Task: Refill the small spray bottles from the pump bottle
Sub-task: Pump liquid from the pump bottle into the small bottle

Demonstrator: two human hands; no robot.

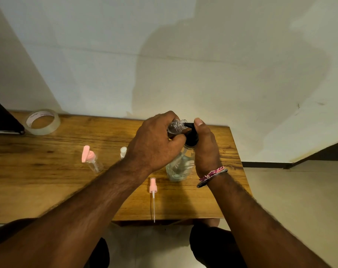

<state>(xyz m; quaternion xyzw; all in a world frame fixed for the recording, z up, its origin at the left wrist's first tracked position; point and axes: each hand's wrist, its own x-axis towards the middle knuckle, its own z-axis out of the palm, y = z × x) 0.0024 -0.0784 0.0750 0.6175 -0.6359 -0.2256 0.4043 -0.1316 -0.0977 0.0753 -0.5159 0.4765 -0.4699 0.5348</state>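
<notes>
The counter (pixel 67 190) carries the work near its right edge, toward the far right corner. The pump bottle (pixel 178 167), clear with a black pump head (pixel 191 135), stands upright there; the right hand (pixel 204 149) wraps its neck, thumb up beside the head. The left hand (pixel 156 144) grips 1 small spray bottle (pixel 176 126), uncapped and tilted so that its open mouth meets the black spout. Left of centre stands a second small bottle (pixel 93 161) with a pink pump top; a white-capped item (pixel 123 151) shows just behind the left wrist. 1 pink sprayer head (pixel 153 192) with dip tube lies at the near edge, tube end overhanging. A tape roll (pixel 42 121) sits at the far left. Risks: misalignment of mouth and spout would spill liquid onto the counter; excessive tilt would drain the small bottle; a forearm sweep could knock the sprayer head off the edge.
</notes>
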